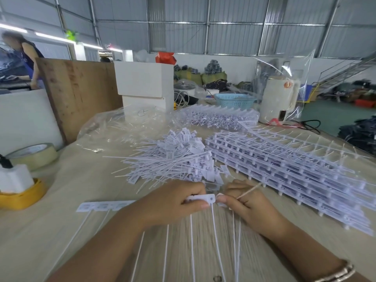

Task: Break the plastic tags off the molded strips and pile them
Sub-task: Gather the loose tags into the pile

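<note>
A white molded strip [101, 206] lies across the table in front of me, its thin tails running toward me. My left hand [173, 202] grips the strip's right end. Beside it, my right hand [246, 202] pinches a single white tag [220, 202] at that end, with its thin tail sticking up to the right. A loose pile of broken-off tags [173, 159] lies just beyond my hands. To the right, a tall stack of whole strips [284, 165] stretches along the table.
A clear plastic bag [122, 127] and more strips [219, 117] lie farther back, with white boxes [142, 82], a blue basket [235, 99] and a white appliance [278, 98]. Tape roll [34, 153] and a yellow holder [22, 196] sit left. A person [26, 58] stands far left.
</note>
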